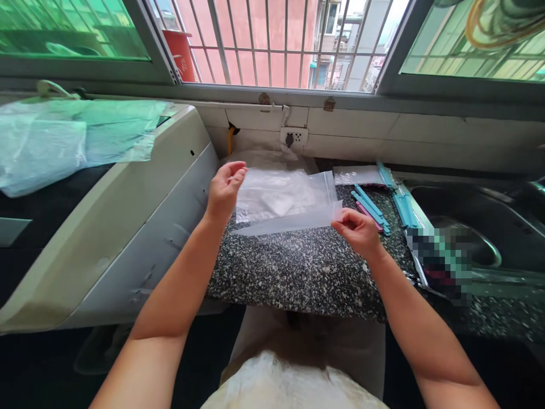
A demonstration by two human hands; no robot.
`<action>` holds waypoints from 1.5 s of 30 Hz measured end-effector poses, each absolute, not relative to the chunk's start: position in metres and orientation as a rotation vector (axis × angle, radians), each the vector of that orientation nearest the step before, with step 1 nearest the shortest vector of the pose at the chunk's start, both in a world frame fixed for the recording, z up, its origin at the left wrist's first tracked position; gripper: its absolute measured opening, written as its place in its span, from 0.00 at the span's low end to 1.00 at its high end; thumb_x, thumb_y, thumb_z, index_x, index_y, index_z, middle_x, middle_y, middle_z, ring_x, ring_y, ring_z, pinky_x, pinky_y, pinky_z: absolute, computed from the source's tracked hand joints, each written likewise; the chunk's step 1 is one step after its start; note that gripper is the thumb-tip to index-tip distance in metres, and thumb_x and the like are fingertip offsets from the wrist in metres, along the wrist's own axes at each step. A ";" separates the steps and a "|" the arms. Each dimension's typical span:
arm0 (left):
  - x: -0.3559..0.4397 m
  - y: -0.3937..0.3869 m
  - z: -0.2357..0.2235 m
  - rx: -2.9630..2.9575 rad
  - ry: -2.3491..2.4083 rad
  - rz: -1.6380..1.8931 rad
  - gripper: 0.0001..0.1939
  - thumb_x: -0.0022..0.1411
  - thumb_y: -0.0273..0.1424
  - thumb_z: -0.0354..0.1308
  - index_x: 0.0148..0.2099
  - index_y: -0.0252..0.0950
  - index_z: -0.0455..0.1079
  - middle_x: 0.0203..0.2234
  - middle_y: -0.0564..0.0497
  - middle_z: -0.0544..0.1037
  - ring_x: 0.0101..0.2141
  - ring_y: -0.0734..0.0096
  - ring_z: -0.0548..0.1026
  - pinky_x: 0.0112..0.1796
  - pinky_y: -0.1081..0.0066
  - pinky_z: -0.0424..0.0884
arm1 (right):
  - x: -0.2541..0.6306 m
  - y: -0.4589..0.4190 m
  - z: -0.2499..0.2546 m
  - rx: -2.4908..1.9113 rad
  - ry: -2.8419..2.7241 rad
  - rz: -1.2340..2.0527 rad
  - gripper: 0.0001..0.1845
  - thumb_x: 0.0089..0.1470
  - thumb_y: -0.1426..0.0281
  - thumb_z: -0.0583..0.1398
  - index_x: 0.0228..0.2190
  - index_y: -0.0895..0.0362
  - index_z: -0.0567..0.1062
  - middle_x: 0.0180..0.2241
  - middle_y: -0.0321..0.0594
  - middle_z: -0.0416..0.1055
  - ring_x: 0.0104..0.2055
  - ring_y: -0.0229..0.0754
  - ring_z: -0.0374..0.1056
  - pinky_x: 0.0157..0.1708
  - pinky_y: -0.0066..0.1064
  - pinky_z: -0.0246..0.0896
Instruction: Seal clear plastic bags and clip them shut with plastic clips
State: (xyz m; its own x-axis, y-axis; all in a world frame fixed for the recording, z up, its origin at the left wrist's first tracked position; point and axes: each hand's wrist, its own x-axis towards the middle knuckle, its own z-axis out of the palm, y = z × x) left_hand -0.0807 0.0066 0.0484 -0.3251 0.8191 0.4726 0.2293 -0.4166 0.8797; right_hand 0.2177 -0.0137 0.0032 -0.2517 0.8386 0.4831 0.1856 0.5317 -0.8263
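Note:
My right hand [357,228] is closed in a pinch on the right end of a clear plastic bag [293,221]. This bag stretches leftward as a narrow, slanted sheet just above the counter. Behind it lies another clear bag [281,196], with a zip strip along its right edge. Raised by that bag's left side, my left hand [225,190] has thumb and fingers pinched together; whether anything is between them cannot be made out. Blue and pink plastic strips [370,207], which look like bag clips, lie just beyond my right hand.
A speckled stone counter [293,272] runs beneath the bags. To the right are more blue strips [404,209], a blurred-out packet [438,267] and a metal sink [468,238]. A white appliance [162,216] borders the left. At the back wall is a socket [294,137].

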 end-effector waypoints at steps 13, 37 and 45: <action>0.005 0.054 0.070 1.814 1.125 0.897 0.05 0.43 0.26 0.66 0.24 0.33 0.72 0.18 0.52 0.71 0.20 0.76 0.65 0.24 0.71 0.59 | 0.216 -0.019 0.003 -0.808 -2.008 0.386 0.12 0.51 0.67 0.60 0.20 0.55 0.67 0.31 0.40 0.70 0.30 0.37 0.65 0.30 0.31 0.63; 0.019 0.009 0.056 1.630 0.998 1.044 0.02 0.48 0.25 0.60 0.25 0.35 0.73 0.17 0.54 0.71 0.20 0.78 0.64 0.23 0.73 0.60 | 0.213 -0.023 0.001 -1.037 -1.872 0.166 0.16 0.55 0.61 0.56 0.19 0.54 0.69 0.18 0.36 0.65 0.23 0.38 0.58 0.25 0.30 0.53; 0.021 0.000 0.059 1.639 0.967 1.044 0.06 0.49 0.23 0.55 0.27 0.35 0.73 0.14 0.55 0.66 0.17 0.80 0.62 0.20 0.76 0.59 | 0.214 -0.023 0.000 -1.065 -1.842 0.089 0.16 0.56 0.62 0.56 0.19 0.54 0.68 0.18 0.36 0.64 0.23 0.38 0.58 0.25 0.31 0.52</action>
State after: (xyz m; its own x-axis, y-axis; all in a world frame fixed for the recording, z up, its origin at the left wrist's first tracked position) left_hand 0.0214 -0.0004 0.0591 0.3277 0.9233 0.2002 0.1290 -0.2537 0.9586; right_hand 0.2141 -0.0233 0.0005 -0.1479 0.6974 0.7013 0.6263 0.6148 -0.4793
